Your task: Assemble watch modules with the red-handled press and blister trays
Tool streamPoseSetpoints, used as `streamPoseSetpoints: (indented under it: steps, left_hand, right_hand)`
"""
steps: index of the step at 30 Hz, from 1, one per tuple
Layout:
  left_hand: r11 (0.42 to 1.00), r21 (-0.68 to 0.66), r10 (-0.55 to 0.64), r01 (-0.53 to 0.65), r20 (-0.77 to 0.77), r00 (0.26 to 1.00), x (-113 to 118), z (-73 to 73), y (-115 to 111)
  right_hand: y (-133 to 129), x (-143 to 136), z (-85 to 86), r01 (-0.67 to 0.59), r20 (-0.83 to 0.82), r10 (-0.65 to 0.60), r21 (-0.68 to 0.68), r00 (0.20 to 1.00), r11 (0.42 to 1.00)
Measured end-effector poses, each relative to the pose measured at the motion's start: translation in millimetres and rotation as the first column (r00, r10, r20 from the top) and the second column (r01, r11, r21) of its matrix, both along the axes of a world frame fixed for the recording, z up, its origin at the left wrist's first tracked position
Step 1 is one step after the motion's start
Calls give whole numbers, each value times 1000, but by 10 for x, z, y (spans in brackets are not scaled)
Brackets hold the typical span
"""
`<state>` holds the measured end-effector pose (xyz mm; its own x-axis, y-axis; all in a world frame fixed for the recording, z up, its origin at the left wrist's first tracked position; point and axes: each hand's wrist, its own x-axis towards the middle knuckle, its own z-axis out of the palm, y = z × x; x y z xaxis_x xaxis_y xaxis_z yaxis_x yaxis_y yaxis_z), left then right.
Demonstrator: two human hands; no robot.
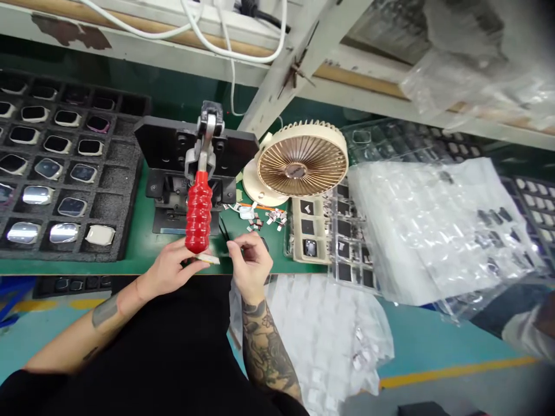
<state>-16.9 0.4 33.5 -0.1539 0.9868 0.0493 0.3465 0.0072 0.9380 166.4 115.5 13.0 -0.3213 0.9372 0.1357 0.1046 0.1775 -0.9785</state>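
Note:
My left hand (173,268) is closed on a thin white watch case (209,259), partly hidden behind a red clamp handle (198,214). Pinched in my right hand (252,263) is a pair of black tweezers (224,229), pointing up and away from me. The two hands are close together at the table's front edge, with a small gap between the watch case and my right fingers. The red handle belongs to a black toggle-clamp press (165,144) just beyond. Small white and silver parts (275,218) lie loose past my right hand.
At left, a black foam tray (124,202) holds several watches. A cream fan (303,159) stands behind the loose parts. A beige compartment tray (296,231) and clear plastic trays (353,254) sit at right, beside bagged parts (433,225). Another plastic bag (321,329) hangs below the table edge.

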Motion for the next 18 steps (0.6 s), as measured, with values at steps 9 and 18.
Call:
streamPoseSetpoints:
  steps: [9,18]
  left_hand:
    - [987,-29,-154,160,143,978,-92,56,-10]
    - [960,-27,-259,279,293,920,-294,19,16]
  right_hand:
    - [102,-106,220,-464,54,466,-49,883,885]
    - [214,-42,343,-653,38,652,18,757,757]
